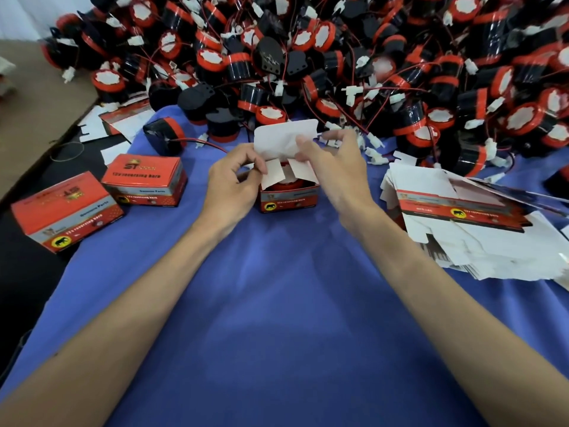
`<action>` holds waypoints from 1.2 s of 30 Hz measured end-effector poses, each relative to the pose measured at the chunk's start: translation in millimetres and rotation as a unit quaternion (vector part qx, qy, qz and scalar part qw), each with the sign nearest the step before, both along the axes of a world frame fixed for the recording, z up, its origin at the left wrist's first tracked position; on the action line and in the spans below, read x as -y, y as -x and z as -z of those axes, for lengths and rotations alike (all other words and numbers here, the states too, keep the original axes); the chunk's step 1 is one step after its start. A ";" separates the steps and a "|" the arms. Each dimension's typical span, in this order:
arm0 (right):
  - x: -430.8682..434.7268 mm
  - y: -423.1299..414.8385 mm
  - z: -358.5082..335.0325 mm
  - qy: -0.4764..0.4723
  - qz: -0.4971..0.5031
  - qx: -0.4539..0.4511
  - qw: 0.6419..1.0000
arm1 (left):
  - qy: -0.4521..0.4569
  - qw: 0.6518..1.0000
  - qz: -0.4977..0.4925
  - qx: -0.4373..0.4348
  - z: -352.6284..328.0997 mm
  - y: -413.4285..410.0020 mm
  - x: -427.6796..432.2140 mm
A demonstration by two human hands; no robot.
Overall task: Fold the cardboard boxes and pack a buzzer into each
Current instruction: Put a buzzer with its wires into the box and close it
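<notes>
Closing step: the open box (288, 200) stands upright on the blue cloth (277, 288), between both hands and just in front of the buzzer pile (338, 57).
Buzzer: 1 buzzer (284, 185) sits inside the open box, with only its red rim showing beneath the flaps.
Lid flap: the white lid flap (283, 138) stands up at the far side; 2 side flaps (272, 175) tilt inward over the opening, not yet flat.
Left hand: the left hand (232, 183) has curled fingers, with thumb and forefinger pinching the open box at its left side flap.
Right hand: the right hand (331, 163) pinches the lid flap's right edge, forefinger across the front and the other fingers behind.
Closed boxes: 2 closed boxes (144, 178) lie on the left, near each other.
Flat blanks: a stack of unfolded blanks (462, 217) lies on the right.
Pile: red-and-black buzzers with tangled wires fill the far side.
</notes>
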State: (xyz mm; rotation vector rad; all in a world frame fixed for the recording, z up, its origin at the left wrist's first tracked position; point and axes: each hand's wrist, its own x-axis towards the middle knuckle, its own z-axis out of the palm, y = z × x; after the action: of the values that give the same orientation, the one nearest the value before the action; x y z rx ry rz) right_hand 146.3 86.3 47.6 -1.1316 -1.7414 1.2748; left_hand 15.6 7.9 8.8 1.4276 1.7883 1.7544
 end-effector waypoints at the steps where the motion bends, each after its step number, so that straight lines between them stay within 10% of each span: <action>1: 1.5 0.3 2.1 -0.053 0.000 0.015 0.998 | -0.003 1.000 0.002 0.003 0.5 0.3 -0.5; 5: 3.2 2.4 8.3 -0.209 -0.049 0.089 0.973 | -0.017 0.999 -0.026 0.015 1.5 0.6 -0.3; 18: -1.0 -0.8 3.2 0.007 -0.125 -0.123 0.985 | -0.056 0.985 -0.116 -0.116 -2.6 -6.7 2.6; 25: 0.4 -3.8 7.4 0.046 -0.165 -0.184 0.968 | -0.056 0.996 -0.059 0.033 -8.5 -13.4 7.7; 36: -0.7 -3.2 17.0 0.025 -0.158 -0.186 0.970 | -0.020 1.000 -0.006 0.016 -8.0 -8.0 5.6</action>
State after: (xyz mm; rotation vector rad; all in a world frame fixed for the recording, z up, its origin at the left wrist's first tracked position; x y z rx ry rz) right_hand 149.5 86.9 30.6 -0.6010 -1.6483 1.6114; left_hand 23.6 2.3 16.7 1.3969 1.7595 1.8187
